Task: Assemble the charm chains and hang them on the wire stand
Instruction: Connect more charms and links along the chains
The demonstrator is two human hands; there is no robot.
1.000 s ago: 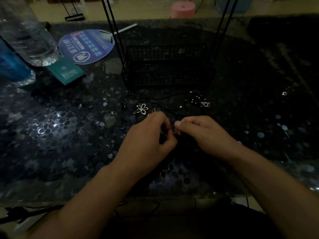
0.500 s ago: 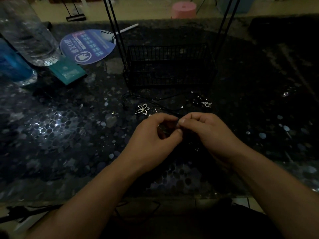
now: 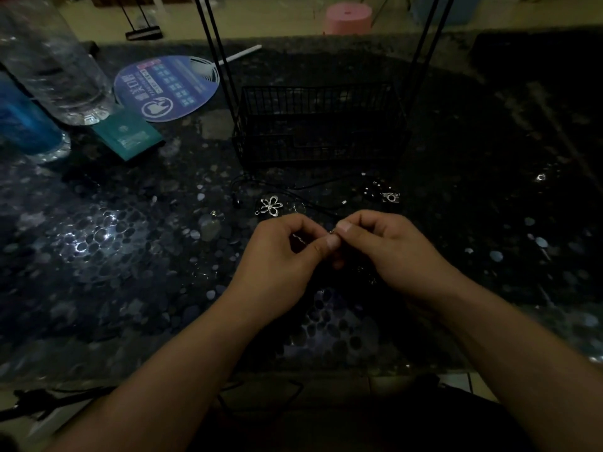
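Dim light covers a dark glass-topped table (image 3: 137,256) with a pebble pattern beneath the glass. At the far middle stands the black wire stand (image 3: 319,125), a mesh basket base with thin uprights rising out of view. Just near of it lie a silver open-petal flower charm (image 3: 269,206), a small silver camera-shaped charm (image 3: 391,197) to its right, and a thin black cord (image 3: 313,185) running between them. Far left are a clear plastic bottle (image 3: 55,63), a blue bottle (image 3: 23,122), a round blue printed hand fan (image 3: 168,88) and a teal booklet (image 3: 129,137). Both hands are raised together near the table's middle. The left hand (image 3: 284,259) has its fingers curled, thumb and forefinger pinching a fine silver chain (image 3: 330,231). The right hand (image 3: 394,252) meets it fingertip to fingertip and pinches the same chain at the join; what else it holds is too small to tell. Judged from this, the step in hand is assembly: linking a chain end or a ring, with nothing visibly hung on the stand. The next move calls for steady, small finger pressure to close the link without dropping it, then lifting the finished chain to the stand's upper wires, which lie out of frame.
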